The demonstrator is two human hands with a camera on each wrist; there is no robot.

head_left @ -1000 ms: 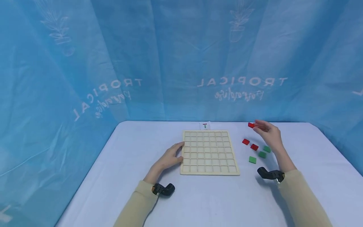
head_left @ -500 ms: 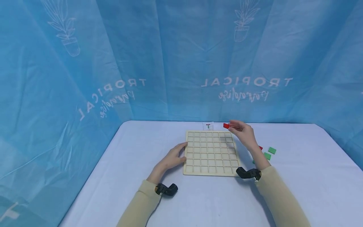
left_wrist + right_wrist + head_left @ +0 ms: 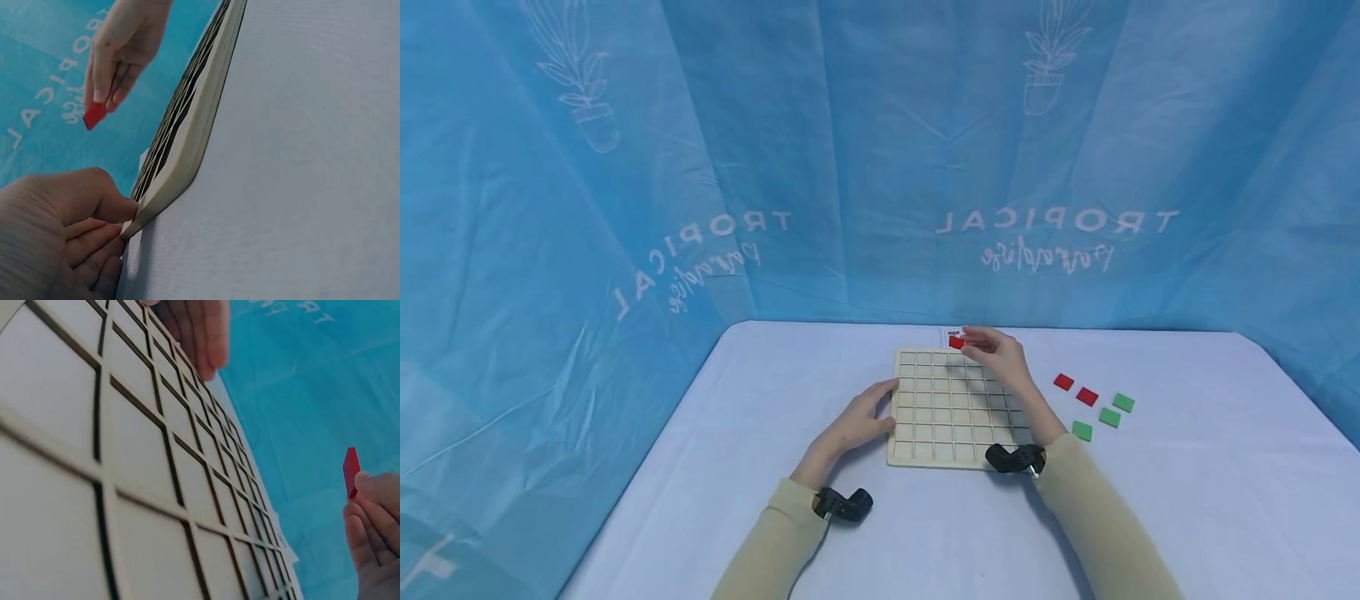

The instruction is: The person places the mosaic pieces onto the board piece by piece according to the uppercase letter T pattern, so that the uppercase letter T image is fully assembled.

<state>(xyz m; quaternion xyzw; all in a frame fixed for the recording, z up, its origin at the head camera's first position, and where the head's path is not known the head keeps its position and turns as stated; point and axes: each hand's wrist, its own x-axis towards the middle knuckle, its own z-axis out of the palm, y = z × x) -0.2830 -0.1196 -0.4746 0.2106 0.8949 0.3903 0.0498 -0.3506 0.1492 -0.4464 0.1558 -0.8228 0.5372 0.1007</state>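
A pale wooden grid board [image 3: 925, 408] lies on the white table. My left hand [image 3: 857, 421] rests at its left edge, thumb and fingers spread apart; in the left wrist view the thumb [image 3: 112, 203] touches the rim. A small red square tile [image 3: 957, 342] is pinched between the thumb and fingertips of my right hand [image 3: 1003, 358]. That hand is over the far part of the board, and its shadow falls on the grid cells. The right wrist view shows the red tile [image 3: 351, 473] held on edge, apart from the grid.
Two red tiles [image 3: 1063, 382] and three green tiles [image 3: 1109, 417] lie right of the board. Behind the board's far edge is a small printed grid card [image 3: 946, 335], partly covered by the held tile and hand. A blue printed curtain [image 3: 880, 167] hangs behind the table.
My right hand has carried the red tile leftward from above the loose tiles to over the board's far side. My left hand stays at the board's left edge. The view has shifted slightly.
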